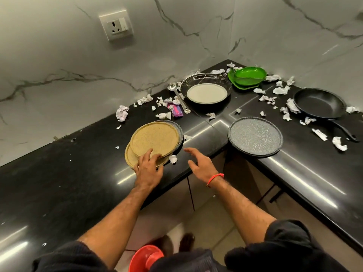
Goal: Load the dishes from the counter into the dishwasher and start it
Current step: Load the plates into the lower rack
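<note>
Two tan speckled plates (155, 138) lie stacked on a grey plate (177, 127) near the counter's front edge. My left hand (148, 165) rests on the near rim of the tan plates, fingers laid over them. My right hand (200, 160) hovers open just right of the stack, holding nothing. A grey speckled plate (255, 135) sits at the inner corner, overhanging the edge. Farther back stand a white plate (207, 93) inside a steel platter (222, 79), a steel ladle (177, 95), green dishes (248, 76) and a black frying pan (320, 104).
Crumpled paper scraps (122, 113) litter the black L-shaped counter (68, 183), with a pink-purple wrapper (175, 110) among them. A wall socket (116, 25) sits on the marble backsplash. A red object (146, 258) is on the floor by my feet. No dishwasher is in view.
</note>
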Tool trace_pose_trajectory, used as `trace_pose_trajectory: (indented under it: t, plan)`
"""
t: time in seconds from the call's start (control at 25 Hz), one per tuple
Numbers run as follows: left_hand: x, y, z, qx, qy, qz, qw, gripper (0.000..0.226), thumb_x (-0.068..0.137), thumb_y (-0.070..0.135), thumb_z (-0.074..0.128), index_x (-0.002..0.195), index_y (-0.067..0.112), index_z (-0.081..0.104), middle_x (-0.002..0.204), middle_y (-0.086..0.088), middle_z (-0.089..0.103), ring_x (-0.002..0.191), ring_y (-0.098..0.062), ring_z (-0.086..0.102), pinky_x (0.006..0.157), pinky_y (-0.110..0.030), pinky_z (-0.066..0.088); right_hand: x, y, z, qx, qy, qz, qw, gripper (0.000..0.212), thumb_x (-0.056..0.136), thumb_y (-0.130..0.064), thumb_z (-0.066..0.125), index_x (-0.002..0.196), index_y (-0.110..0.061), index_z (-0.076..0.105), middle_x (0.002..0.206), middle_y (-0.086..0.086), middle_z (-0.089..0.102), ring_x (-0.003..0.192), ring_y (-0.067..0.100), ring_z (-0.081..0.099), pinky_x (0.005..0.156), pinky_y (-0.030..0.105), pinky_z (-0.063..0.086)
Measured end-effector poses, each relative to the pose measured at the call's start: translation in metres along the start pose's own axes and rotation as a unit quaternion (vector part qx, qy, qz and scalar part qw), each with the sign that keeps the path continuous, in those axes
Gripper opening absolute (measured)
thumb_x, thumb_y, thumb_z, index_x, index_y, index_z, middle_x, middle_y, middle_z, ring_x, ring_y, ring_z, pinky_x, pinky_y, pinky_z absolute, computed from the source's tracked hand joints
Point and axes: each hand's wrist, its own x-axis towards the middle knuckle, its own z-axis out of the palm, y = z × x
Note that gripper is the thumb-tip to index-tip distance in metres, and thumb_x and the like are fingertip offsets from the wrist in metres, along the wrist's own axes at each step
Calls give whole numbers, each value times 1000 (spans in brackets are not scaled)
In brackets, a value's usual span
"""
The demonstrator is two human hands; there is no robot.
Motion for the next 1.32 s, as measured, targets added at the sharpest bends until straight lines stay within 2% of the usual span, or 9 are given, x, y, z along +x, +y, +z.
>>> trace_pose_trajectory:
  t: [0.24, 0.36, 0.56, 0.76, 0.92, 1.04, 1.16, 1.28, 1.32]
  plan:
    - [54, -16, 8, 62, -111, 18, 992, 67, 92, 39, 59, 153, 32, 33, 168, 0, 9, 155, -32, -1, 121, -59, 7, 33, 9, 1, -6, 16, 39, 999, 44, 94, -9, 54, 132, -31, 54, 133, -6, 59, 127, 7, 50, 109, 25, 38]
    - [71, -21, 6, 115, -113, 66, 985, 57, 97, 51, 54, 151, 40, 38, 165, 10, 24, 153, -27, 18, 119, -61, 14, 47, 6, -1, -18, 31, 43, 998, 44, 94, -7, 54, 133, -28, 55, 133, -6, 59, 127, 7, 51, 105, 16, 36]
    - [87, -23, -10, 92, 69, 219, 969, 37, 93, 28, 68, 130, 35, 65, 130, 10, 67, 124, -30, 61, 107, -70, 32, 66, 1, 3, -10, 81, 45, 996, 44, 93, -5, 54, 133, -24, 55, 129, -6, 61, 122, 4, 52, 111, 30, 40]
    - [136, 6, -67, -77, 185, 282, 938, 32, 94, 13, 64, 123, 23, 70, 123, 1, 71, 125, -27, 58, 113, -66, 29, 71, -5, 2, 25, 128, 52, 990, 66, 91, -5, 60, 146, -31, 35, 147, -6, 46, 135, 11, 43, 115, 39, 36]
    - [155, 46, -65, -315, 87, 373, 868, 26, 99, 13, 55, 121, 11, 68, 132, -5, 63, 133, -28, 51, 110, -52, 42, 40, -3, -21, 58, 191, 18, 980, 79, 88, -7, 65, 149, -40, 28, 155, -15, 33, 142, 9, 33, 113, 31, 33]
    - [137, 91, -36, -415, -33, 381, 825, 28, 101, 1, 49, 120, 15, 63, 138, -1, 57, 143, -18, 41, 117, -48, 36, -6, 8, -44, 11, 248, 35, 968, 45, 91, -10, 65, 122, -43, 58, 115, -26, 64, 109, -5, 57, 94, 29, 45]
    - [110, 139, 5, -446, -133, 413, 783, 43, 94, -6, 47, 117, 28, 60, 146, -4, 51, 148, -8, 29, 122, -31, 27, -72, 19, -58, 8, 314, 103, 944, 28, 93, -17, 65, 112, -38, 63, 98, -28, 68, 96, -6, 61, 89, 24, 47]
    - [68, 189, 37, -458, -282, 400, 742, 46, 93, 2, 50, 109, 44, 63, 154, 1, 43, 152, -26, 25, 120, -57, 27, -146, 28, -62, 16, 408, 163, 898, 23, 93, -13, 64, 107, -31, 65, 90, -28, 67, 89, -7, 60, 83, 16, 45]
    - [47, 204, 42, -447, -318, 403, 732, 39, 97, 7, 50, 107, 42, 64, 155, -1, 41, 152, -22, 25, 120, -57, 27, -171, 29, -60, 15, 439, 180, 880, 22, 93, -13, 64, 106, -30, 66, 89, -28, 67, 88, -8, 59, 82, 14, 44]
